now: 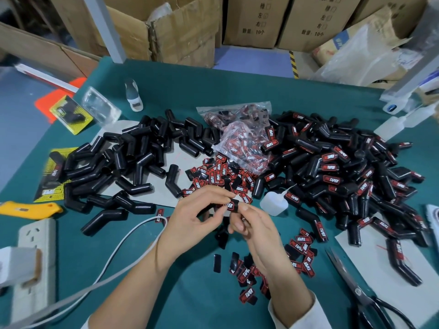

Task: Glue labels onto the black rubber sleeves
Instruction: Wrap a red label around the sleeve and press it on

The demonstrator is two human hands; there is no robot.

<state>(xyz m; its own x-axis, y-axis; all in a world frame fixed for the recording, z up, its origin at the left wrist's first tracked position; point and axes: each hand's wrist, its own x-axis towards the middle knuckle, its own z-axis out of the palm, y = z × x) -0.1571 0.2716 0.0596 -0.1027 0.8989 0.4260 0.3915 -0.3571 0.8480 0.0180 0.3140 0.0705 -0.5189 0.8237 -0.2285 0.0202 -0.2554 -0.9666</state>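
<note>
My left hand (202,210) and my right hand (251,224) meet over the green table, both pinching one small black-and-red label (231,204) between fingertips. Plain black bent rubber sleeves (133,160) lie heaped on the left. Sleeves that carry labels (332,167) are piled on the right. Loose labels (218,174) are scattered just beyond my hands, and more labels (299,245) lie near my right wrist. A small squeeze glue bottle (273,203) lies right of my fingers.
Clear bags of labels (240,138) sit at the centre back. A yellow knife (26,208), a power strip (35,257) and a white cable (114,264) lie on the left. Scissors (356,288) lie at the right front. Cardboard boxes (180,27) stand behind the table.
</note>
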